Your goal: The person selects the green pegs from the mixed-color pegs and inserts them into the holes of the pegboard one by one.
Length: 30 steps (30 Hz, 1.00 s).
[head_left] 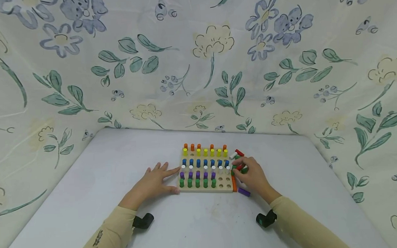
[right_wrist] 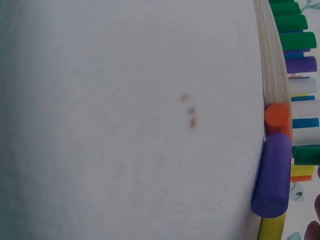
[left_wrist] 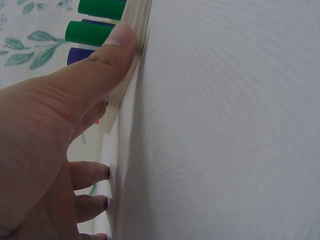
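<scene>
A wooden pegboard (head_left: 204, 190) lies on the table, with rows of orange, yellow, blue, white, purple and green pegs standing in it. My left hand (head_left: 153, 184) is spread at its left side, thumb and index finger touching the edge. In the left wrist view the thumb (left_wrist: 107, 55) presses the board's side, close to the green pegs (left_wrist: 89, 33). At the right edge of the board my right hand (head_left: 252, 175) pinches a green peg (right_wrist: 306, 155). Only its fingertips (right_wrist: 313, 231) show in the right wrist view.
Loose pegs lie right of the board: a purple peg (head_left: 244, 192), an orange peg (head_left: 234, 184), a red peg (head_left: 239, 152), a white peg (head_left: 233, 155) and others partly behind the hand. Bare holes show at the green row's right end. A flowered cloth (head_left: 184, 84) hangs behind the white table (head_left: 127, 148).
</scene>
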Each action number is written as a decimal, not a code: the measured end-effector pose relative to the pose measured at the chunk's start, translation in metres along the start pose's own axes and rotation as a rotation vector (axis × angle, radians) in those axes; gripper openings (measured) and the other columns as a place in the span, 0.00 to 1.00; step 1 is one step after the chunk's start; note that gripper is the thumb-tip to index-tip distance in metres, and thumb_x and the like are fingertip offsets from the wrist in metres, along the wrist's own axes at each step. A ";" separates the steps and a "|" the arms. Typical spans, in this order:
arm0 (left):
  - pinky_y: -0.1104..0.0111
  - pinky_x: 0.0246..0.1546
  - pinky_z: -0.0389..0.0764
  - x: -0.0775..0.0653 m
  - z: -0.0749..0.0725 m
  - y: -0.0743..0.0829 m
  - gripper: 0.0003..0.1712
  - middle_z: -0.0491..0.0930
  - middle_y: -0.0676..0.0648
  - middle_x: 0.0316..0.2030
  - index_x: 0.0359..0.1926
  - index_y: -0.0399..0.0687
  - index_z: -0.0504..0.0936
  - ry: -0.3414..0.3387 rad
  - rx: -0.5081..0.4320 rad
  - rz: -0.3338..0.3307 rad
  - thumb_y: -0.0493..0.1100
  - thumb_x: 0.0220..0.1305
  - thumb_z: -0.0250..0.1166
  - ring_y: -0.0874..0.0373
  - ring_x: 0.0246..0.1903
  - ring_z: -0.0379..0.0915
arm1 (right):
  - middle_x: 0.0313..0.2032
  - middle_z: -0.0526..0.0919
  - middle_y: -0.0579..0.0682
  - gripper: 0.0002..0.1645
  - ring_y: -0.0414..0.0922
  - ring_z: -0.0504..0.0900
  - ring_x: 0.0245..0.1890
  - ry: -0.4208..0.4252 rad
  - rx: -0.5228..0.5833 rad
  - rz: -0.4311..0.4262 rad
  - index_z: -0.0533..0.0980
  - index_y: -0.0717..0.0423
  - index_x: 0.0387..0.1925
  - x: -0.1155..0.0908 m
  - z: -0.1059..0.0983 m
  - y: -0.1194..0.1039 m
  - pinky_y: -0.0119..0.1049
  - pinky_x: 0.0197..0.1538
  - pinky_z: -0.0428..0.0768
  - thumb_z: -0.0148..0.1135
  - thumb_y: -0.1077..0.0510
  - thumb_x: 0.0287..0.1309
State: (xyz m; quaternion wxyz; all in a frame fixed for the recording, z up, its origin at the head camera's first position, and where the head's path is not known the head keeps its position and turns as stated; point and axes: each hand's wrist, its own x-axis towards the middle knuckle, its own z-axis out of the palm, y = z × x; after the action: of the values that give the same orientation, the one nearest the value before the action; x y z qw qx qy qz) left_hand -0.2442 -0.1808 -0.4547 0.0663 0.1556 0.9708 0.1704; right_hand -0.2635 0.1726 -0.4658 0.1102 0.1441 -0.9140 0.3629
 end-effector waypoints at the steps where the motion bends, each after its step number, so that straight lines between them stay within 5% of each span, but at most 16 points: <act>1: 0.38 0.63 0.40 0.000 0.000 0.000 0.51 0.53 0.35 0.68 0.66 0.68 0.63 0.001 0.001 0.001 0.76 0.39 0.62 0.33 0.68 0.39 | 0.34 0.76 0.42 0.10 0.44 0.71 0.36 0.001 0.005 -0.004 0.77 0.43 0.38 0.000 0.000 0.000 0.33 0.32 0.75 0.66 0.56 0.52; 21: 0.38 0.64 0.39 -0.001 -0.001 0.001 0.50 0.53 0.35 0.68 0.66 0.68 0.64 0.007 -0.020 -0.001 0.75 0.40 0.63 0.33 0.68 0.39 | 0.36 0.77 0.35 0.11 0.43 0.72 0.39 -0.015 0.059 -0.118 0.77 0.43 0.37 -0.002 0.002 -0.003 0.42 0.41 0.79 0.67 0.56 0.50; 30: 0.37 0.63 0.40 0.000 0.000 0.001 0.50 0.53 0.35 0.68 0.66 0.67 0.64 0.012 -0.002 0.007 0.75 0.40 0.63 0.32 0.67 0.40 | 0.35 0.77 0.37 0.11 0.48 0.72 0.37 -0.027 0.071 -0.161 0.77 0.43 0.37 -0.006 0.003 -0.011 0.43 0.38 0.76 0.68 0.57 0.50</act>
State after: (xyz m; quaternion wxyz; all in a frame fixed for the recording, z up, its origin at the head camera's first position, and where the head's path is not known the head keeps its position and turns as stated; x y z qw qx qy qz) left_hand -0.2442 -0.1799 -0.4541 0.0601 0.1577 0.9704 0.1727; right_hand -0.2547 0.1643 -0.4630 0.1217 0.2257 -0.8874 0.3830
